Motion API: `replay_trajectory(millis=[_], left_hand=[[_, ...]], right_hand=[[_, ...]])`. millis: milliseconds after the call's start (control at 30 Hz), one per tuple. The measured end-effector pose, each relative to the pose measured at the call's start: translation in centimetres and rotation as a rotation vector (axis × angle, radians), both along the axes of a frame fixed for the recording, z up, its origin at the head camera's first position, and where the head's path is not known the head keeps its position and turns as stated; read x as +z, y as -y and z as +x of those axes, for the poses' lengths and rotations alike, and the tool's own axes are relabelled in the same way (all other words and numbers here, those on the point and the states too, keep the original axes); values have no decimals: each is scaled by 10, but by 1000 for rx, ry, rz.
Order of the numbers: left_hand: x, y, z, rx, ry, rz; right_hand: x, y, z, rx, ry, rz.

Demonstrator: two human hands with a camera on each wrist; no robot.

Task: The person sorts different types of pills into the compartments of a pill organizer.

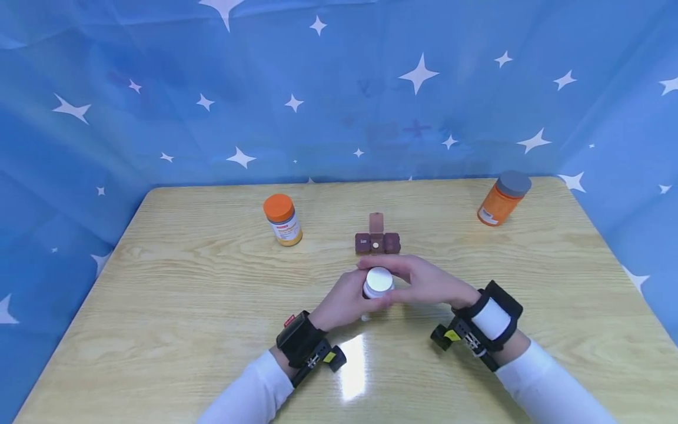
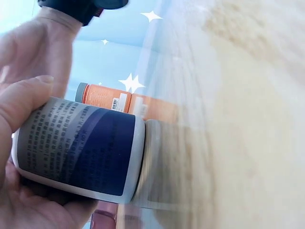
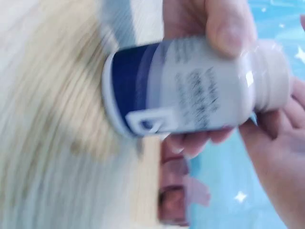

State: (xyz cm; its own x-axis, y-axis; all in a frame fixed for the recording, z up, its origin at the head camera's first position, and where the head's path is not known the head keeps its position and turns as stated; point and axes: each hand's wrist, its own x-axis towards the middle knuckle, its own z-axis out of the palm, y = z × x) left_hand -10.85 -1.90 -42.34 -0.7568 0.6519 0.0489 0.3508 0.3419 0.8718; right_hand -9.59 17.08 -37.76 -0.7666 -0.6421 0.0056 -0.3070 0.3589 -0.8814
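A white pill bottle (image 1: 379,281) with a white cap and a navy and grey label is between both hands, near the middle of the table. My left hand (image 1: 345,301) grips its body, its thumb lying along the printed label (image 2: 76,143) in the left wrist view. Around the cap (image 3: 274,74) curl the fingers of my right hand (image 1: 426,281), partly hidden behind it. The bottle's base is close to the tabletop; whether they touch I cannot tell. Just beyond the hands sits a dark red-brown object (image 1: 376,240) with a strap-like upper part and blocks at its sides.
On the wooden table (image 1: 185,282), an orange-capped bottle (image 1: 286,227) with a white label stands back left. An orange bottle with a grey lid (image 1: 499,203) is at the back right. A blue star-printed curtain (image 1: 339,88) rises behind the table and along its sides.
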Motion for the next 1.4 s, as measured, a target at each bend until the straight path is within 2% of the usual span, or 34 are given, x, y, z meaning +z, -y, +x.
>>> replay_trajectory(millis=[67, 133, 233, 367, 467, 567, 667, 767, 867, 933, 1100, 1267, 1400], left_hand=[[0, -2, 0, 7, -4, -12], [0, -4, -1, 16, -7, -21], [2, -5, -1, 25, -3, -18], [4, -5, -3, 36, -13, -20], [4, -5, -3, 42, -20, -21], [4, -5, -2, 43, -30, -24], [5, -6, -1, 29, -47, -30], [5, -6, -1, 25, -40, -35], [5, -6, 0, 31, -16, -25], [6, -6, 0, 34, -5, -18], [6, -5, 2, 34, 19, -6], [4, -4, 3, 53, 38, -8], [3, -4, 5, 61, 54, -53]], right_hand=[[-4, -3, -1, -22, -1, 12], [-8, -2, 1, -86, -31, 26], [-11, 7, 10, -263, -94, 17], [-12, 29, 24, -533, -257, 70], [-14, 41, 30, -638, -354, 122], [-16, 39, 31, -605, -353, 139], [-18, 23, 30, -499, -243, 141], [-22, 8, 29, -397, -127, 190], [-28, 5, 28, -330, -99, 260], [-30, 10, 28, -340, -112, 274], [-34, 23, 25, -430, -178, 288], [-36, 25, 23, -431, -228, 297], [-35, 19, 24, -431, -228, 288]])
